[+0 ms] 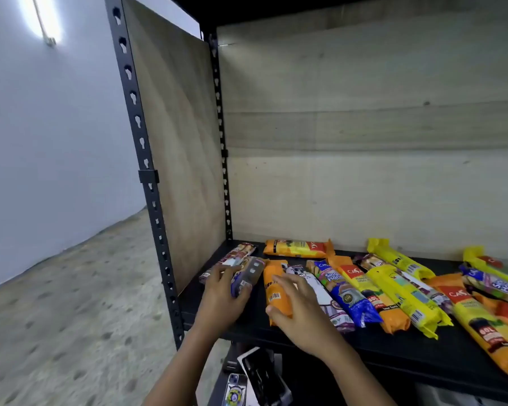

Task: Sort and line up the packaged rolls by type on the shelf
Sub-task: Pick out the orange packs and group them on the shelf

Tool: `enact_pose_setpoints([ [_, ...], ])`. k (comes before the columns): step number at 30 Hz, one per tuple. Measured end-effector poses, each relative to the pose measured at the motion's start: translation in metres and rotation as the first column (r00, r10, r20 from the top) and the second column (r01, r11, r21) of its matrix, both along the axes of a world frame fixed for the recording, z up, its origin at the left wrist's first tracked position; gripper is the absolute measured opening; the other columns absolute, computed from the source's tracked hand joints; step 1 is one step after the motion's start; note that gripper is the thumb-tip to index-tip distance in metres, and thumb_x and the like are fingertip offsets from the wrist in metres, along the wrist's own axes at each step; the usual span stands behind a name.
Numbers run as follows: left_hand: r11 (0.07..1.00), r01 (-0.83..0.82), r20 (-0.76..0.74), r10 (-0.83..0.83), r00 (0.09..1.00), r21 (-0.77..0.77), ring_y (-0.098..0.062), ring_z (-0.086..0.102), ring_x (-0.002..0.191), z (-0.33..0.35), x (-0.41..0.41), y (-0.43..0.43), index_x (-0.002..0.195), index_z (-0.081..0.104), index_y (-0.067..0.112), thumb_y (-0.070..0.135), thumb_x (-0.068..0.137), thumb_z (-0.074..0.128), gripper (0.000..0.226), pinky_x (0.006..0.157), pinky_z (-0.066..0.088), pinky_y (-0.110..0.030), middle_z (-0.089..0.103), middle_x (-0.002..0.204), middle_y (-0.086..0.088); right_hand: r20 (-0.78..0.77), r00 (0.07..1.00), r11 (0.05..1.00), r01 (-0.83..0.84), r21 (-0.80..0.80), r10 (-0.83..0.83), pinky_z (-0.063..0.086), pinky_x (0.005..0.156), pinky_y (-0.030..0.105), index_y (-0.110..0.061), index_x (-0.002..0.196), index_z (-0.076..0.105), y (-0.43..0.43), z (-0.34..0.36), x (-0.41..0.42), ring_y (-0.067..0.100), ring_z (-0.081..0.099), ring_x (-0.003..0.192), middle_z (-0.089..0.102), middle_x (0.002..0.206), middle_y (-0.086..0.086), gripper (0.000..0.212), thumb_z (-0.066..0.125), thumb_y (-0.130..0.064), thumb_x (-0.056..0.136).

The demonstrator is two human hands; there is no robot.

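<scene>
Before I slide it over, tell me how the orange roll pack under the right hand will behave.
The orange roll pack looks long and round, so it may roll sideways if nudged. Its glossy wrapper will probably be slippery under the right hand. It lies straight on the shelf, suggesting stiff but likely breakable contents.

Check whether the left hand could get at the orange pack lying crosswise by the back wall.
Probably yes. The left hand rests on the purple rolls at the shelf's left end, and the orange pack lies just beyond them, uncovered, with open space above.
</scene>
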State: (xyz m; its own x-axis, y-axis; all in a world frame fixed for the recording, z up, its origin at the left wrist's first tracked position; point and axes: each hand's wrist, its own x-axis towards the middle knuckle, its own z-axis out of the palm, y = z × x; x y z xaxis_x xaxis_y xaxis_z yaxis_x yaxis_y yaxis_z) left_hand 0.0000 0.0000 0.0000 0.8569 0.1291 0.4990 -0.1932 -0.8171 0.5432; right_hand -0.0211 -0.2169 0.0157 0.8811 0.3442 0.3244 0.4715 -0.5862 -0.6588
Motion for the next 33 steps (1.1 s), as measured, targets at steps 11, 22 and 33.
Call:
enact_pose_setpoints([
  [11, 0.997, 0.062, -0.149, -0.068, 0.987, -0.047, -0.02, 0.036, 0.14, -0.019, 0.005, -0.005, 0.151, 0.033, 0.035, 0.032, 0.092, 0.066, 0.068, 0.107, 0.035, -0.027, 0.039, 0.153, -0.004, -0.225, 0.974, 0.976, -0.062, -0.207, 0.014, 0.025, 0.12, 0.04, -0.037, 0.158, 0.009, 0.008, -0.019, 0.01, 0.008, -0.006, 0.152, -0.02, 0.161, -0.023, 0.097, 0.059, -0.069, 0.08],
  [22, 0.991, 0.083, -0.029, -0.087, 0.996, -0.101, -0.014, 0.042, 0.137, -0.021, -0.003, 0.003, 0.147, 0.044, 0.033, 0.03, 0.089, 0.072, 0.065, 0.107, 0.036, -0.022, 0.049, 0.148, 0.002, -0.084, 0.996, 0.984, -0.014, -0.176, -0.001, 0.026, 0.119, 0.027, -0.029, 0.156, 0.029, 0.013, -0.022, 0.014, 0.012, 0.015, 0.151, 0.003, 0.166, -0.015, 0.063, 0.057, -0.027, 0.099],
  [33, 0.981, -0.003, 0.08, 0.019, 0.997, -0.195, -0.012, 0.048, 0.132, -0.013, -0.032, 0.035, 0.146, 0.046, 0.033, 0.034, 0.09, 0.071, 0.062, 0.105, 0.044, -0.027, 0.051, 0.145, 0.002, 0.04, 0.999, 1.0, 0.017, 0.011, -0.018, 0.031, 0.117, 0.03, -0.02, 0.147, 0.048, 0.065, -0.026, 0.023, 0.013, 0.032, 0.146, 0.032, 0.16, -0.007, 0.052, 0.059, -0.033, 0.098],
])
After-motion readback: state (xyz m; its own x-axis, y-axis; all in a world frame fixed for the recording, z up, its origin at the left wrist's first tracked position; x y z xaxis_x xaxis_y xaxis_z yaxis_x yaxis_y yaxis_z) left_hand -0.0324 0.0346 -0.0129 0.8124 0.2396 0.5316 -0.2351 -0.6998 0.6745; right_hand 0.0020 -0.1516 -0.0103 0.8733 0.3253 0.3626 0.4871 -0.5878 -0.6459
